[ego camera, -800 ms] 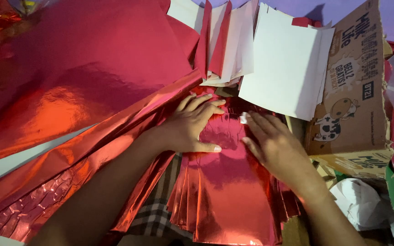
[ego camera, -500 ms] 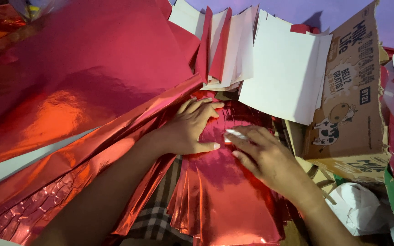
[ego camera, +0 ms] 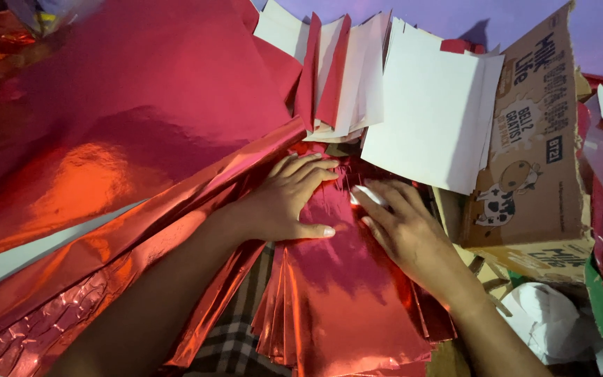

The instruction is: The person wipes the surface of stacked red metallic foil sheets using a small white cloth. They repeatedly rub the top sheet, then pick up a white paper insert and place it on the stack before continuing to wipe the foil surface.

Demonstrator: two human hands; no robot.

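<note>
A stack of shiny red foil sheets point(ego camera: 343, 293) lies in front of me. My left hand point(ego camera: 284, 199) rests flat on the stack's upper left part, fingers spread and pointing right. My right hand point(ego camera: 403, 227) lies flat on the stack's upper right edge, fingers pointing up and left, with a small white piece point(ego camera: 368, 195) under its fingertips. Neither hand grips anything that I can see.
Large creased red foil sheets point(ego camera: 120, 132) cover the left side. White-backed sheets point(ego camera: 430, 129) stand fanned at the top middle. A torn cardboard box point(ego camera: 539, 153) is at the right, crumpled white paper point(ego camera: 549, 318) below it, and checked fabric point(ego camera: 235, 342) under the stack.
My right hand has slid left and up along the stack's top edge, closer to my left hand. The left hand has stayed in place.
</note>
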